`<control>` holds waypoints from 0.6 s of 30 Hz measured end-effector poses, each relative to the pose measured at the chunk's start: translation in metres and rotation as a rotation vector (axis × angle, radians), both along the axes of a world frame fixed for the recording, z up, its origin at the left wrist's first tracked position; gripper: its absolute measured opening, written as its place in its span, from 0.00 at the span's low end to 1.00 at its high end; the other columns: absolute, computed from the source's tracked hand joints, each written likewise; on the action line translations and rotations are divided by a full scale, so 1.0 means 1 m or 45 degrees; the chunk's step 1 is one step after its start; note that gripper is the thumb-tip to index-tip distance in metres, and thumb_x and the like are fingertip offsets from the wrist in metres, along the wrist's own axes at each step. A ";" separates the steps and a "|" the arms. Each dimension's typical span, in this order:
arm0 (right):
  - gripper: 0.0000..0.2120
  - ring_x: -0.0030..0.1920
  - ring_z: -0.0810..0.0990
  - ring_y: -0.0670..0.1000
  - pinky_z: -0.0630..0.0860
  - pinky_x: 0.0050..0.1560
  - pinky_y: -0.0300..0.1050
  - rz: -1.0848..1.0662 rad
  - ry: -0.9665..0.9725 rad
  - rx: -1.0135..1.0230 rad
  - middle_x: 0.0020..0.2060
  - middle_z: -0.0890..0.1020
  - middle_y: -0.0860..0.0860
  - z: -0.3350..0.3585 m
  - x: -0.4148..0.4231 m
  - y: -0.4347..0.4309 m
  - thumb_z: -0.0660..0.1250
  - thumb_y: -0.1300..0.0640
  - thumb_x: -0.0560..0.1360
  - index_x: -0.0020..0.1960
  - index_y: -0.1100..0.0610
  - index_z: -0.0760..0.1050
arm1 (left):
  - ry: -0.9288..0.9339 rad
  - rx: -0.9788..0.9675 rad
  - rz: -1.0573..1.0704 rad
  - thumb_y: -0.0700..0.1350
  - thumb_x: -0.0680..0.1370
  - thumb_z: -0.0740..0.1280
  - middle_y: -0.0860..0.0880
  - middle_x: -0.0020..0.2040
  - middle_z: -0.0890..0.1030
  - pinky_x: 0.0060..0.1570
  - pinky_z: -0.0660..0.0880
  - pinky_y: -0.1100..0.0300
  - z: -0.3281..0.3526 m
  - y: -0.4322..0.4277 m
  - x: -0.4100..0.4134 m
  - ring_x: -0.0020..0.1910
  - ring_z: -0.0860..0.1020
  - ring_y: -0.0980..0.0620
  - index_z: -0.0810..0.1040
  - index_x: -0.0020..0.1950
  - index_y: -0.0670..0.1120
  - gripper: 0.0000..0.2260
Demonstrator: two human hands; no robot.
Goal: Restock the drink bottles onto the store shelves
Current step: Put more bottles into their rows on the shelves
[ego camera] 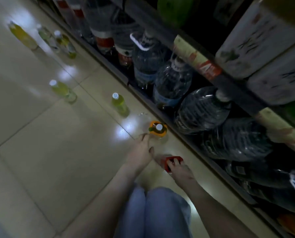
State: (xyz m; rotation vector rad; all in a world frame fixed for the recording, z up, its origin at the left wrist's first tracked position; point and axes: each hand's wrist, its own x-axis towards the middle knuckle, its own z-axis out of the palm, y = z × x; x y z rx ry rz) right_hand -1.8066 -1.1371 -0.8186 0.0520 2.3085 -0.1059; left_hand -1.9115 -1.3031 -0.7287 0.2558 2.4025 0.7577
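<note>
While crouched on the tiled floor [57,152] beside the bottom shelf [181,137], reaches with both hands for loose drink bottles. Stretches the left hand [140,152] forward, fingers loose and uncurled, tips just beside the orange-labelled bottle [158,129]; cannot tell through the blur about actual contact. Curls the right hand [179,170] over a red-topped bottle [175,159] standing upright near the shelf edge, gripping it from above. Leaves 2 green bottles [120,104] upright farther along the aisle, with a cluster of yellow and pale ones [23,35] well apart beyond. Faces large water jugs [201,110] packed along the lowest tier.

Appears to be the pick-up stage, with most of the small stock on the floor. To do it well: wrap the left fingers round the orange-labelled bottle's body below the cap rather than nudging its shoulder, to avoid toppling it on smooth tile. Lift both straight up, keep them vertical, and clear the shelf lip before setting them down. Look for a free slot first; none visible among the jugs.
</note>
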 end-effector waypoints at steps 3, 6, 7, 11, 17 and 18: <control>0.26 0.63 0.70 0.60 0.74 0.56 0.48 -0.068 -0.015 -0.015 0.67 0.63 0.57 -0.031 -0.004 0.003 0.64 0.57 0.77 0.72 0.50 0.58 | -0.049 0.013 0.011 0.42 0.79 0.62 0.47 0.71 0.65 0.61 0.70 0.54 -0.027 -0.003 -0.005 0.65 0.70 0.47 0.66 0.72 0.45 0.21; 0.25 0.59 0.74 0.60 0.75 0.54 0.49 -0.077 -0.026 -0.088 0.68 0.61 0.56 -0.029 -0.010 0.010 0.64 0.59 0.77 0.71 0.53 0.61 | -0.059 0.007 -0.020 0.41 0.79 0.62 0.46 0.68 0.68 0.59 0.69 0.56 -0.027 -0.005 -0.008 0.64 0.71 0.46 0.66 0.71 0.47 0.20; 0.24 0.58 0.75 0.60 0.75 0.55 0.50 -0.129 -0.028 -0.124 0.68 0.62 0.57 -0.020 -0.012 0.011 0.64 0.59 0.77 0.71 0.55 0.62 | -0.062 0.015 -0.028 0.41 0.78 0.62 0.46 0.68 0.68 0.59 0.70 0.56 -0.022 -0.005 -0.006 0.63 0.71 0.45 0.67 0.71 0.47 0.21; 0.14 0.54 0.77 0.60 0.74 0.52 0.49 -0.348 0.115 -0.315 0.60 0.69 0.56 0.052 -0.025 0.015 0.63 0.59 0.76 0.62 0.58 0.69 | -0.196 0.010 -0.140 0.40 0.78 0.63 0.47 0.72 0.66 0.61 0.70 0.55 0.026 -0.006 0.005 0.65 0.71 0.44 0.63 0.74 0.49 0.25; 0.09 0.41 0.75 0.46 0.68 0.42 0.39 -0.469 0.329 -0.714 0.42 0.71 0.46 0.246 -0.031 0.025 0.70 0.61 0.73 0.41 0.50 0.72 | -0.309 0.049 -0.345 0.48 0.74 0.70 0.45 0.79 0.49 0.69 0.51 0.66 0.160 -0.017 0.009 0.77 0.53 0.46 0.47 0.79 0.50 0.41; 0.12 0.41 0.74 0.43 0.67 0.42 0.37 -0.459 0.363 -0.780 0.42 0.71 0.45 0.285 -0.032 0.023 0.70 0.61 0.72 0.39 0.47 0.71 | -0.277 0.052 -0.400 0.57 0.70 0.72 0.44 0.79 0.49 0.72 0.51 0.62 0.185 -0.019 0.006 0.77 0.52 0.46 0.47 0.79 0.51 0.46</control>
